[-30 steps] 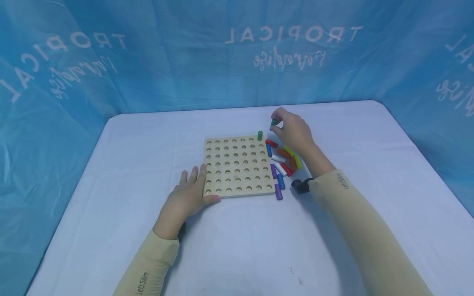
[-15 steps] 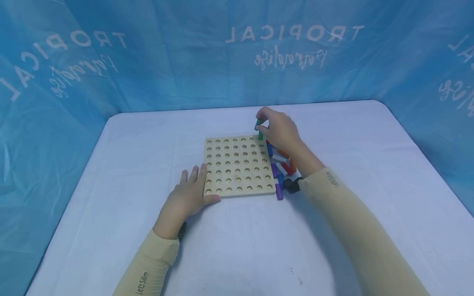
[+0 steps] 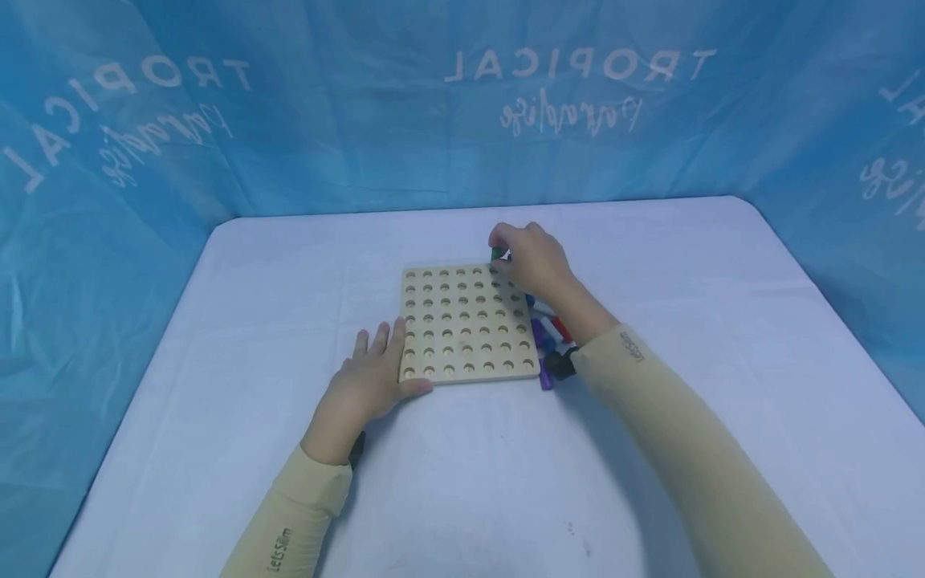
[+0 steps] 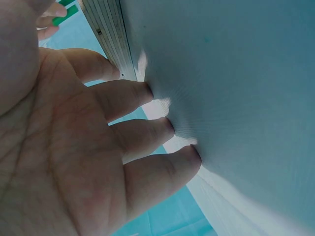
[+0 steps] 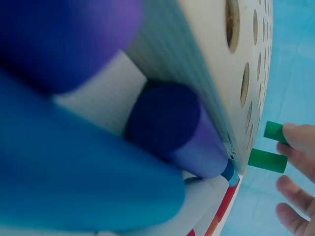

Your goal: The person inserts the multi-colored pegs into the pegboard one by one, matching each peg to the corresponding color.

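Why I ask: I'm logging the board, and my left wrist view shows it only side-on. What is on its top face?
Observer: The head view shows rows of round holes across the wooden board.
Operator: What lies along the edge farthest from the left hand?
Observer: Scattered pegs, including a purple peg, a white peg and a red peg.
Operator: I glimpse green in my corner. Does any peg stand on the board?
Observer: Yes, the right wrist view shows one green peg standing on end at a corner.
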A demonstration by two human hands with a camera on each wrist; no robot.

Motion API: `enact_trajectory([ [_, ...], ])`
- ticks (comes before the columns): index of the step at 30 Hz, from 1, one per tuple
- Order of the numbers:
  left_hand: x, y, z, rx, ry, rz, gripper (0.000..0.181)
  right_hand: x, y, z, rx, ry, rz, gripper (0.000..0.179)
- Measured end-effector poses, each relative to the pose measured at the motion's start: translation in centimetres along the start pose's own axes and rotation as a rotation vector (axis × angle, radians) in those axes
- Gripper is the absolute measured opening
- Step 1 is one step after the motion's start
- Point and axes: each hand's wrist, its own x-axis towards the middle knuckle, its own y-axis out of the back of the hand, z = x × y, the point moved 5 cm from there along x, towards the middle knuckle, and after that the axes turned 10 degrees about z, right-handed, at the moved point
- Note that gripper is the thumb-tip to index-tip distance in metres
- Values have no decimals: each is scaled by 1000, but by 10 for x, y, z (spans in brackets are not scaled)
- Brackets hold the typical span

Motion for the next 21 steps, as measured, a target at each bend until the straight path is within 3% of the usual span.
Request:
enact_trajectory([
  [21, -1, 1, 1, 6, 0, -1, 103, 3, -10, 0, -71, -8, -83, 25],
])
